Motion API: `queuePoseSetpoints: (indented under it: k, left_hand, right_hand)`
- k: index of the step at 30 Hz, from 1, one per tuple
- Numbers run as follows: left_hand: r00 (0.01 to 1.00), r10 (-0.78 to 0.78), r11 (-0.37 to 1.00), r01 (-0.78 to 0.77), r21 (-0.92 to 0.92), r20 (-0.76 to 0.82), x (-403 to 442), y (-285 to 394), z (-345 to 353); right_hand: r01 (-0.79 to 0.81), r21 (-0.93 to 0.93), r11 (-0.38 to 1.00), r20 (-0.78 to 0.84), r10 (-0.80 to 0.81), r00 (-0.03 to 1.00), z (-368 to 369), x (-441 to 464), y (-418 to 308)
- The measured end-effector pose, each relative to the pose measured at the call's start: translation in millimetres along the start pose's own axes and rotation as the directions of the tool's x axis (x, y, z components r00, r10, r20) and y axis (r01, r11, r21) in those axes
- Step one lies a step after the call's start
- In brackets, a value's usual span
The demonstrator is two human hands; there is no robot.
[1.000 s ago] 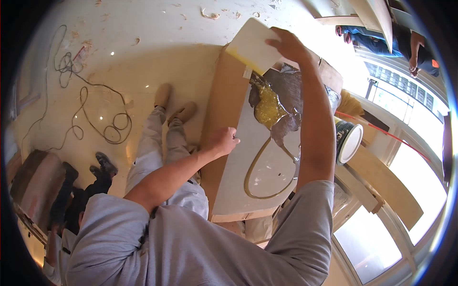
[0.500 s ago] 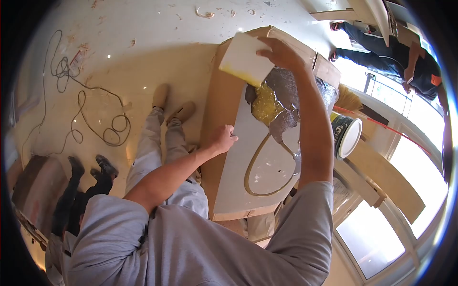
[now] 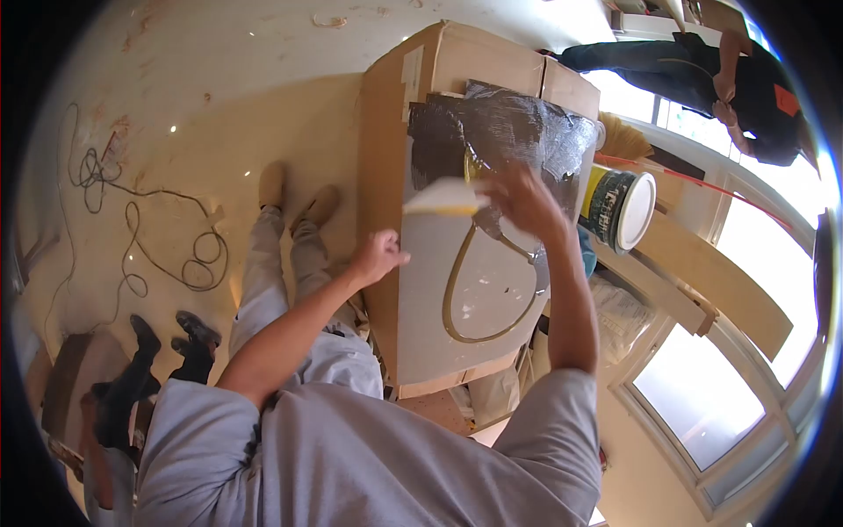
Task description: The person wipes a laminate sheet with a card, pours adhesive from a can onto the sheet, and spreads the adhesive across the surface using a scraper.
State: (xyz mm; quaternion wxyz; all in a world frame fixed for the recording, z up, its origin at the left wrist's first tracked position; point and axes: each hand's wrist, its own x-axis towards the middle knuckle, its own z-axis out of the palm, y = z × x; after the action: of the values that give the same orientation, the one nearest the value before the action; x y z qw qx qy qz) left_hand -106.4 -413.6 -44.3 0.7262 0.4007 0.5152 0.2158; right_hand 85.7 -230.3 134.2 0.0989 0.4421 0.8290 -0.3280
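Observation:
My right hand [image 3: 524, 204] grips a flat white spreader [image 3: 445, 198] with a yellow edge, blurred by motion, over the grey board [image 3: 421, 329]. Dark, glossy wet coating [image 3: 435, 136] covers the far part of the board, and a looped bead of yellowish glue [image 3: 450, 290] lies on the bare near part. By the board's left edge is my left hand [image 3: 378, 257], its fingers curled; whether anything is in them cannot be made out. Beneath the board stands a cardboard box [image 3: 379, 193].
A labelled bucket [image 3: 606, 204] with a white lid lies at the right, near curved wooden pieces [image 3: 716, 290]. A cable [image 3: 167, 195] is coiled on the left floor. One person [image 3: 702, 79] is at the upper right; another's dark shoes [image 3: 198, 328] show lower left.
My right hand has drawn the spreader nearer to me. Dark coating now shows spread across the board's far part. My left hand has moved slightly left. The view has shifted.

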Motion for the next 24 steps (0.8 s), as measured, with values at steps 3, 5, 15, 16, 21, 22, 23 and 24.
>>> queuePoseSetpoints:
  k: [3, 5, 15, 16, 21, 22, 23, 24]
  left_hand:
    - [0.987, -0.056, 0.994, 0.070, -0.087, 0.149, -35.2, -33.7, 22.5]
    - [0.976, -0.077, 0.986, 0.105, -0.132, 0.202, -37.6, -59.5, 37.8]
    - [0.987, -0.149, 0.984, 0.155, -0.090, 0.064, -29.1, -27.7, 28.1]
    - [0.986, -0.155, 0.981, 0.160, -0.107, 0.057, -30.3, -28.4, 29.7]
    - [0.980, -0.156, 0.977, 0.172, -0.123, 0.124, -32.9, -38.8, 27.3]
    - [0.969, -0.150, 0.983, 0.168, -0.078, 0.197, -36.9, -42.4, 22.2]
    - [0.952, -0.147, 0.986, 0.162, -0.032, 0.269, -43.0, -46.1, 20.2]
    - [0.932, -0.171, 0.978, 0.199, -0.059, 0.319, -48.2, -54.2, 23.8]
  right_hand:
    - [-0.116, 0.003, 0.993, -0.093, 0.116, 0.989, -8.9, -56.4, -2.9]
    - [-0.298, 0.056, 0.953, -0.233, 0.303, 0.924, -11.5, -86.0, 27.2]
    - [-0.388, 0.278, 0.879, -0.177, 0.444, 0.879, -2.9, 24.7, 128.5]
    - [-0.441, 0.171, 0.881, -0.049, 0.455, 0.889, 1.8, 21.0, 99.6]
    - [-0.002, -0.041, 0.999, 0.032, 0.003, 0.999, 93.2, -97.3, 15.6]
    - [-0.083, 0.016, 0.996, 0.033, 0.082, 0.996, 80.7, -120.7, -5.9]
    - [-0.129, 0.101, 0.986, -0.039, 0.134, 0.990, 68.4, -138.2, -17.5]
    - [-0.164, 0.185, 0.969, -0.112, 0.186, 0.976, 56.6, -151.8, -24.3]
